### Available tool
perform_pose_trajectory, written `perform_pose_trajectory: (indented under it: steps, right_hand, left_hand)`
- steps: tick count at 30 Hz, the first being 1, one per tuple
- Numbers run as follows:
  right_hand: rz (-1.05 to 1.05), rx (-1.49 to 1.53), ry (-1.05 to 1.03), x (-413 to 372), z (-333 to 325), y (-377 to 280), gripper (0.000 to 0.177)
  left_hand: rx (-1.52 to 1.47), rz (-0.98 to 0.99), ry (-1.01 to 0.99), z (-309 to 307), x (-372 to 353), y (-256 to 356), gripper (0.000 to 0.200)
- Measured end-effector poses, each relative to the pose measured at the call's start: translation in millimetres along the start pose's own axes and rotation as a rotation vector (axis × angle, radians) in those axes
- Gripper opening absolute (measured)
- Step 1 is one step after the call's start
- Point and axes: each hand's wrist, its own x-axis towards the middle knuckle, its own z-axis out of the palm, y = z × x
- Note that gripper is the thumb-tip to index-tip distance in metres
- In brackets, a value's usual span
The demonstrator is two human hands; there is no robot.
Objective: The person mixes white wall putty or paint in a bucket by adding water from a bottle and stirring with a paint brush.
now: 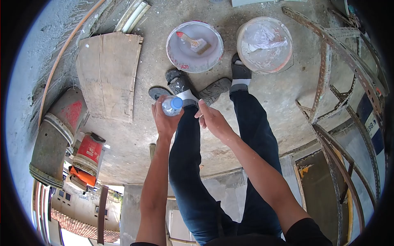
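My left hand [165, 123] is wrapped round a small clear plastic water bottle [169, 107] with a blue cap. The cap points up toward the camera. A short gap to the right, my right hand [217, 124] hovers over my legs, its fingers loosely bent and apart, with nothing in them. Beyond both hands, a round white tub [174, 51] stands on the floor. A paintbrush [199, 44] with a red-tipped handle lies in it.
Right of the tub stands a round bucket [262, 61] with whitish material on top. A wooden board [107, 78] lies at left, near several stacked buckets [72, 112]. Perforated metal frames [324, 78] rise on the right. My shoes [215, 91] are close to the tub.
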Motion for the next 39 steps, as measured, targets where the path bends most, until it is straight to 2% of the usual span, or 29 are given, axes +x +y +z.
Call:
perform_pose_trajectory:
  steps: [1, 3, 5, 7, 12, 15, 16, 17, 23, 27, 30, 33, 35, 36, 38, 39]
  right_hand:
    - [-0.005, 0.093, 0.035, 0, -2, 0, 0.054]
    - [-0.063, 0.085, 0.116, -2, -7, 1, 0.057]
    - [-0.079, 0.097, 0.17, -2, -13, 1, 0.057]
    - [-0.058, 0.133, 0.2, -2, -20, -1, 0.052]
    - [-0.07, 0.17, 0.178, -3, -28, -3, 0.048]
    - [-0.074, 0.227, 0.184, -8, -33, -11, 0.047]
    - [-0.076, 0.248, 0.185, -9, -35, -13, 0.047]
    - [-0.074, 0.258, 0.172, -9, -37, -15, 0.047]
    - [-0.075, 0.371, 0.17, -8, -49, -22, 0.048]
    - [-0.11, 0.422, 0.205, -8, -55, -29, 0.047]
    - [-0.097, 0.495, 0.2, -9, -62, -36, 0.031]
    - [-0.176, 0.461, 0.246, -10, -73, -42, 0.039]
    - [-0.192, 0.514, 0.28, -14, -90, -49, 0.03]
    - [-0.215, 0.527, 0.314, -14, -101, -53, 0.028]
    - [-0.243, 0.543, 0.411, -7, -124, -54, 0.024]
    - [-0.253, 0.543, 0.473, 2, -136, -52, 0.023]
  left_hand:
    - [-0.118, -0.099, 0.109, 0, 13, 4, 0.062]
    - [-0.296, -0.297, 0.215, -11, 45, 14, 0.06]
    - [-0.42, -0.328, 0.304, -11, 82, 9, 0.061]
    - [-0.401, -0.235, 0.367, -9, 120, 16, 0.057]
    - [-0.511, 0.009, 0.322, 4, 219, 32, 0.048]
    - [-0.438, -0.101, 0.082, 11, 262, 54, 0.063]
    - [-0.309, 0.001, 0.094, 19, 274, 58, 0.071]
    - [-0.304, 0.025, 0.095, 27, 280, 61, 0.072]
    - [-0.198, 0.155, 0.067, 74, 290, 134, 0.074]
    - [-0.148, 0.119, 0.006, 98, 290, 144, 0.078]
    - [-0.129, 0.141, -0.005, 105, 281, 148, 0.08]
    - [-0.158, 0.122, -0.031, 102, 276, 147, 0.087]
    - [-0.198, 0.145, -0.021, 94, 263, 146, 0.092]
    - [-0.256, 0.04, -0.057, 86, 247, 157, 0.094]
    - [-0.348, -0.1, 0.035, 70, 207, 183, 0.084]
    - [-0.411, -0.089, 0.062, 61, 182, 190, 0.077]
